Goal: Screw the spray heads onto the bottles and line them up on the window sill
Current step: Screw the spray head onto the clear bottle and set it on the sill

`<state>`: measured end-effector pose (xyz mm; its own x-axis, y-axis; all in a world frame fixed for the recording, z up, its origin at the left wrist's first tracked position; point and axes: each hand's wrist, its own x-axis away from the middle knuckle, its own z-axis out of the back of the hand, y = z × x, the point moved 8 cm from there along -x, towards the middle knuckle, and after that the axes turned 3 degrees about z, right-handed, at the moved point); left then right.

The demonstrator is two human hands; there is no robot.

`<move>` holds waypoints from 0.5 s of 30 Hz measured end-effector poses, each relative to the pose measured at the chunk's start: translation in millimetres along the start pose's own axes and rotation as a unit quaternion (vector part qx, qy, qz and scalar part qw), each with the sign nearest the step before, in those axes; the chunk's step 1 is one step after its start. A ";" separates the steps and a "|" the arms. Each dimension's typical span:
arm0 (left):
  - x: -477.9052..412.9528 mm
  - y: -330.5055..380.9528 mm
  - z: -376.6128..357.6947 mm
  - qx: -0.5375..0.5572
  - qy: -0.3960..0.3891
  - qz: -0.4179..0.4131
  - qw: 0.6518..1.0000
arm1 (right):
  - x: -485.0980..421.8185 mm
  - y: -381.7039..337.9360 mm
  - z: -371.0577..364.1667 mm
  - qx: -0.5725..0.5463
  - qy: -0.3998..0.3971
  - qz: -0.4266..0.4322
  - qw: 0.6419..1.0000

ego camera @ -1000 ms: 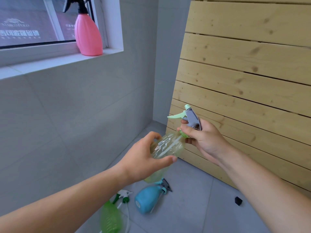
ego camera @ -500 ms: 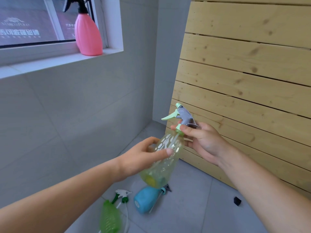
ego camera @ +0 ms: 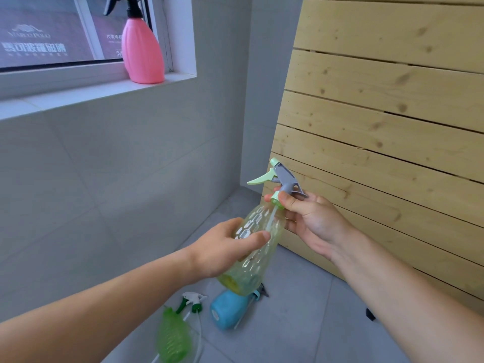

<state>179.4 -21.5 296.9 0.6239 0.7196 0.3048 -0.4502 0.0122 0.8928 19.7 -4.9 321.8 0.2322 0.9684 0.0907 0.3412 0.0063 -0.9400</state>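
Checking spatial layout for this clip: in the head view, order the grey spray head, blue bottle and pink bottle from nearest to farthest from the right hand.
1. Grey spray head: pinched at its collar by the right hand.
2. Blue bottle: lying on the floor below.
3. Pink bottle: upright on the window sill, upper left.

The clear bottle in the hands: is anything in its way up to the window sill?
Nothing visible. The clear bottle has open space up to the window sill; only the pink bottle stands at the sill's right end, the rest bare.

Grey tiled wall (ego camera: 110, 179) and floor (ego camera: 301, 323), white-framed window (ego camera: 65, 35), pine slat panel (ego camera: 392, 113).
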 end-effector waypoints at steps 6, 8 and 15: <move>0.5 2.1 6.8 -0.092 0.058 0.000 0.994 | 0.1 4.4 0.5 0.007 0.030 0.004 1.000; 1.2 2.9 6.8 -0.128 0.069 0.002 0.989 | 0.6 5.2 0.9 0.009 0.031 -0.002 0.999; -3.8 -3.6 17.3 -0.046 0.021 0.020 0.999 | 1.0 6.9 0.1 0.015 0.009 -0.012 1.000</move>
<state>189.7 -36.3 298.3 0.5776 0.7497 0.3230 -0.5314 0.0449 0.8459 22.2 -3.8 315.4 0.2399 0.9635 0.1185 0.3199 0.0368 -0.9468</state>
